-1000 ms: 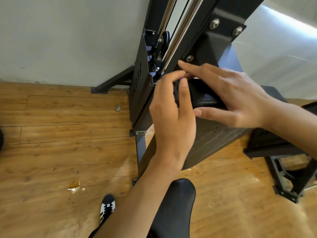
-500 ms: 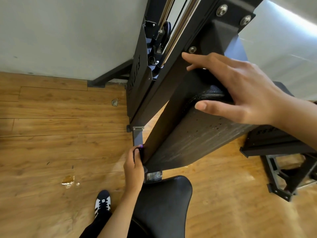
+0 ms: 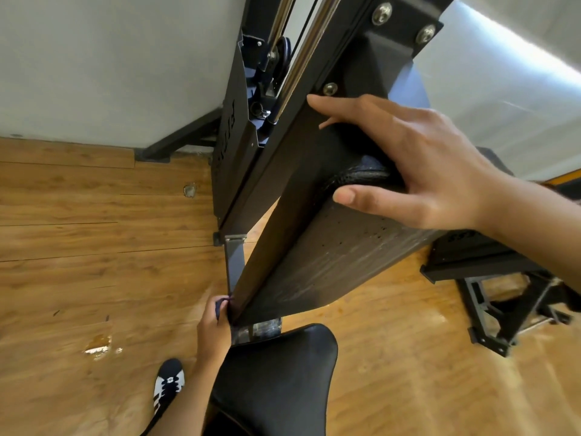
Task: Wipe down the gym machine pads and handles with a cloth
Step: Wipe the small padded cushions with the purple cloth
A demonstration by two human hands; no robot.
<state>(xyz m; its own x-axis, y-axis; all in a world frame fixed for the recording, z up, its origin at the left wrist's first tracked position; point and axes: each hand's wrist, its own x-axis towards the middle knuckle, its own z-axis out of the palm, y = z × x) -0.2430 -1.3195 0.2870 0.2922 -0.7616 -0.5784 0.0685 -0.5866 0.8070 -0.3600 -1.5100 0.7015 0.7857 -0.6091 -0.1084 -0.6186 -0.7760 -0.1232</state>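
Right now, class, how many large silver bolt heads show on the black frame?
3 bolt heads: two near the top edge, one lower, just above the right hand. Others may be hidden.

Dark cloth (image 3: 219, 306) mostly hidden inside the curled left hand (image 3: 212, 328); the machine's upright frame (image 3: 345, 48) is cut off by the top edge.

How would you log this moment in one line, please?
stage: wiping back pad | left hand: grips cloth at pad's lower edge | right hand: spread, rests on pad's top
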